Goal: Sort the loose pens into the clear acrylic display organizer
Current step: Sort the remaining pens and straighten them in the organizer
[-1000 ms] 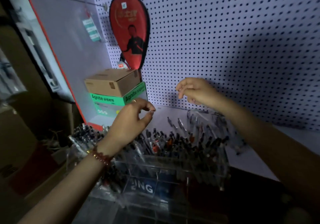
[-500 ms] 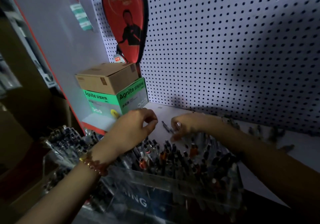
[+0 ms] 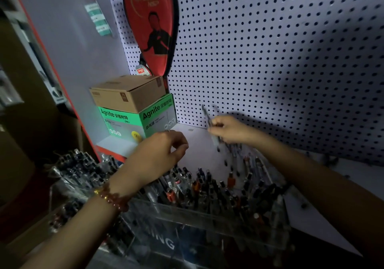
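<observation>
Since half a second ago the right hand (image 3: 228, 128) has been rising from the far row of stored pens toward the pegboard (image 3: 270, 61), and it is now pinching a few loose pens (image 3: 206, 114) between thumb and curled fingers. These pens are blurred; their long axis is standing almost upright, with the top ends leaning a little to the left and far.

The left hand (image 3: 158, 154) is hovering to the left of it, well apart, fingers curled and fingertips close to the thumb. I cannot tell whether it is holding anything.

The clear acrylic organizer (image 3: 187, 219) is lying below both hands and on the near side of them, with its stored pens (image 3: 207, 189) leaning toward the far side. The right hand is the nearer one to the far-right rows, so I am judging that the coming move is a short descent, keeping the pens upright as they are.

Room is looking tight: the pegboard is standing just behind the right hand, and most rows are looking crowded. The far-right rows are seeming thinner. The green box (image 3: 145, 117) is sitting far left on the white shelf (image 3: 197, 142), away from the path.
</observation>
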A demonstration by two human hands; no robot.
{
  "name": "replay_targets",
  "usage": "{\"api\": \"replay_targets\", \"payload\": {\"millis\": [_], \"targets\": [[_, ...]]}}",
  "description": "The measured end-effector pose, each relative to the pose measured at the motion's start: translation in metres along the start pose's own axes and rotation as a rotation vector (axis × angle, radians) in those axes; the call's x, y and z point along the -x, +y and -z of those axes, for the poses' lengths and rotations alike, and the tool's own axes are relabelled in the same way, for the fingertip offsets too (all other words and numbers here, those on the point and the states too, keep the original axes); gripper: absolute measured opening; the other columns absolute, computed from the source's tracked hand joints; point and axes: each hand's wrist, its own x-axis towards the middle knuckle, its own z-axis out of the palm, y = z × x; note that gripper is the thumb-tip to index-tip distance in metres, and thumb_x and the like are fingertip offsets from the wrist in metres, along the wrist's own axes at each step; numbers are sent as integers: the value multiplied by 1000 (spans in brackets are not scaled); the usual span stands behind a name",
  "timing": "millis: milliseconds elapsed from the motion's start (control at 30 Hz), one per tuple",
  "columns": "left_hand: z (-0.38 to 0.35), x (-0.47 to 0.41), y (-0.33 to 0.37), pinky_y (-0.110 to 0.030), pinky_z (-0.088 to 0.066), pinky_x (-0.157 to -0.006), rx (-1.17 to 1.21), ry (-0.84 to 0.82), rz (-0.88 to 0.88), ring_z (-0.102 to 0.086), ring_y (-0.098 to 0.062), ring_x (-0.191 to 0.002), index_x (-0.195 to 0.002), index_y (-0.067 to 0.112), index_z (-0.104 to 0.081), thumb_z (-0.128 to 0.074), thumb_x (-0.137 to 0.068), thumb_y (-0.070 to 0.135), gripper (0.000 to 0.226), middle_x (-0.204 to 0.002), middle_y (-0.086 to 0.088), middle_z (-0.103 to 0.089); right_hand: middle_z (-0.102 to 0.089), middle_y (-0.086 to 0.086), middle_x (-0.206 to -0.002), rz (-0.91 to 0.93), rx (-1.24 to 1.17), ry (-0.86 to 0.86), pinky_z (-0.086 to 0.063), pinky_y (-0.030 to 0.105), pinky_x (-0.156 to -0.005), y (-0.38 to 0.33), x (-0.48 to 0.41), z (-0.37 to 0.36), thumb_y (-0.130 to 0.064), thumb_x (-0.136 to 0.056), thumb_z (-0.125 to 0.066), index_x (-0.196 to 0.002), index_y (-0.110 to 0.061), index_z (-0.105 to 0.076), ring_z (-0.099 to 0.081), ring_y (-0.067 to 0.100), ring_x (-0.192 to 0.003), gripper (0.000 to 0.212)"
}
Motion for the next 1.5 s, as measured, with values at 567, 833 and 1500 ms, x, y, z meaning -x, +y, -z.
{"api": "replay_targets", "payload": {"millis": [567,833,1500], "targets": [[60,41,34,-15,-28,-40,1249,102,304,-31,-4,-45,-81,18,-47,-28,-99,47,39,-56,9,-38,-46,5,-81,212,-390,139,-38,10,-49,-176,80,-20,-21,-100,-42,-94,-8,-52,-46,4,-60,18],[45,101,11,-30,-51,-72,1091,223,175,-63,-21,-82,-108,15,-59,-38,-92,48,42,-88,-6,-66,-60,5,-78,73,-623,199,-45,24,-51,-177,112,-96,-25,-98,-48,-102,-3,-57,-56,22,-62,24],[36,169,-44,-19,-23,-39,1074,-150,170,-29,-6,-43,-93,10,-56,-49,-87,41,32,-60,6,-40,-51,-4,-54,145,-636,21,-32,9,-41,-172,116,-158,-12,-94,-56,-90,-6,-52,-42,-1,-38,9]]}}
